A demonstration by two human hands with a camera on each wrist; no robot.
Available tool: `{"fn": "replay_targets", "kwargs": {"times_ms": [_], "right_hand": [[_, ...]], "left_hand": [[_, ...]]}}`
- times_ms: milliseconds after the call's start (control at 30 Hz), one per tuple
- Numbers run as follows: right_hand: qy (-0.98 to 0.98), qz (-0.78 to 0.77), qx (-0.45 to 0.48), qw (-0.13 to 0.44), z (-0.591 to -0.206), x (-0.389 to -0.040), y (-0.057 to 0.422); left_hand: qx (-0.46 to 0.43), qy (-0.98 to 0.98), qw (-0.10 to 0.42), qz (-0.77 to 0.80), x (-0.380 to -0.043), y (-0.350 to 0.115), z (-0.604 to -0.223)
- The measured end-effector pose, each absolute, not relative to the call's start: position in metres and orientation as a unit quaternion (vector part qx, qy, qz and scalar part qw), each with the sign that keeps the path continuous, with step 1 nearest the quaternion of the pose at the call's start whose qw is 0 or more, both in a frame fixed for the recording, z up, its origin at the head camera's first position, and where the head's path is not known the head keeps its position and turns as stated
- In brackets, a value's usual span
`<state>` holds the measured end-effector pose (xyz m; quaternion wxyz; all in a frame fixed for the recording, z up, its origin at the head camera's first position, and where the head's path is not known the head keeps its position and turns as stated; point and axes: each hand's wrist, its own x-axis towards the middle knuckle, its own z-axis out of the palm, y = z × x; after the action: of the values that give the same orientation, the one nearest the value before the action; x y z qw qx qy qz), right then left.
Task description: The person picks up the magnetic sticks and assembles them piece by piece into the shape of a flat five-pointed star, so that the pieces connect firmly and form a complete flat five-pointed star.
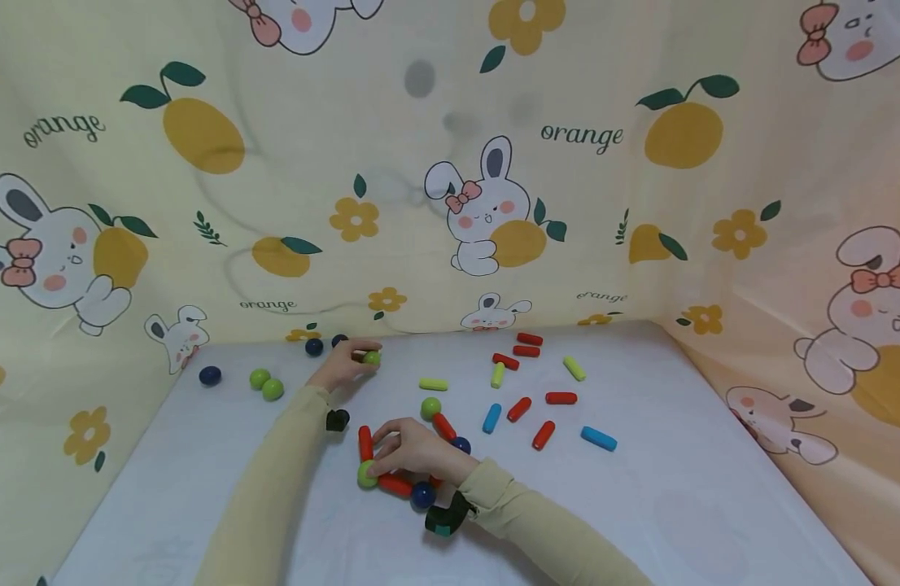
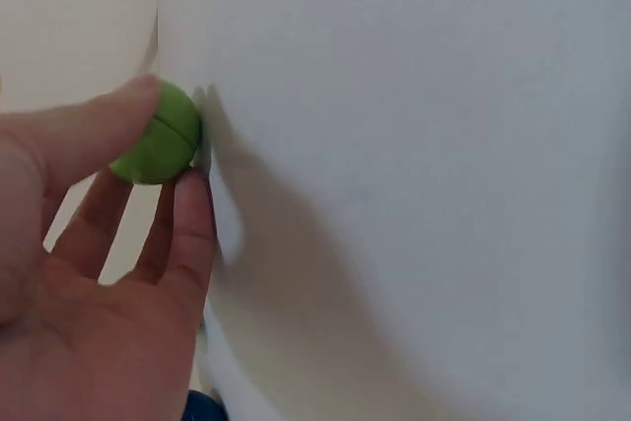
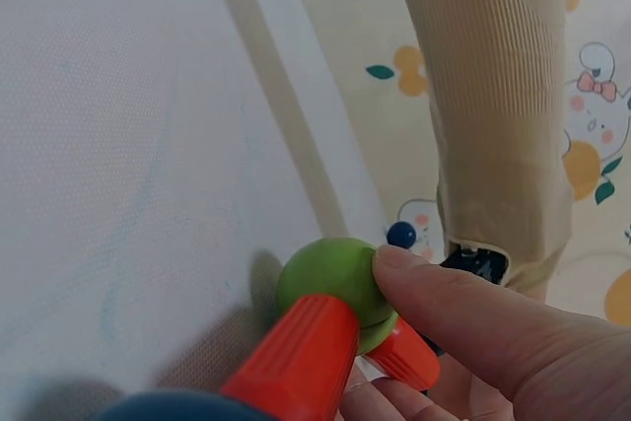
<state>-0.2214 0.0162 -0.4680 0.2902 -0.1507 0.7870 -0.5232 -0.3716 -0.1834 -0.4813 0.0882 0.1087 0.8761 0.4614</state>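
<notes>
At the back of the table my left hand (image 1: 342, 366) pinches a green ball (image 2: 163, 140) between thumb and fingertips, just above the white surface. My right hand (image 1: 415, 448) holds another green ball (image 1: 366, 474) at a corner of a joined chain, thumb on the ball and fingers curled beneath it. From this ball one red stick (image 1: 365, 441) points away and a second red stick (image 1: 395, 486) runs to a dark blue ball (image 1: 423, 495). Beyond the right hand, the chain shows a blue ball (image 1: 460, 445), a red stick (image 1: 443, 426) and a green end ball (image 1: 431, 408); the hand hides part of it.
Two loose green balls (image 1: 272, 389) and a dark blue ball (image 1: 210, 375) lie at the left. More dark blue balls (image 1: 314, 347) sit behind the left hand. Several red sticks (image 1: 561, 398), blue sticks (image 1: 599, 439) and light green sticks (image 1: 433, 384) are scattered right of centre. A printed curtain (image 1: 391, 268) borders the table.
</notes>
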Motion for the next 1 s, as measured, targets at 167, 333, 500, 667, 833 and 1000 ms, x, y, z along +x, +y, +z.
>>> {"fn": "replay_targets", "kwargs": {"times_ms": [167, 333, 500, 667, 833, 1000], "right_hand": [[0.788, -0.522, -0.145, 0.292, -0.47, -0.22, 0.014], [0.784, -0.527, -0.143, 0.293, -0.474, -0.221, 0.013], [0.788, -0.521, -0.152, 0.291, -0.475, -0.224, 0.014], [0.79, -0.517, -0.15, 0.294, -0.473, -0.226, 0.015], [0.788, -0.521, -0.151, 0.29, -0.472, -0.225, 0.014], [0.79, -0.52, -0.15, 0.287, -0.472, -0.223, 0.013]], "left_hand": [[0.11, 0.865, 0.074, 0.484, -0.361, -0.189, -0.483], [0.086, 0.84, 0.11, 0.524, -0.339, -0.204, -0.479], [0.059, 0.834, 0.152, 0.527, -0.316, -0.217, -0.473], [0.05, 0.808, 0.213, 0.548, -0.295, -0.216, -0.472], [0.078, 0.793, 0.249, 0.551, -0.279, -0.208, -0.473], [0.067, 0.793, 0.242, 0.555, -0.268, -0.204, -0.475]]}}
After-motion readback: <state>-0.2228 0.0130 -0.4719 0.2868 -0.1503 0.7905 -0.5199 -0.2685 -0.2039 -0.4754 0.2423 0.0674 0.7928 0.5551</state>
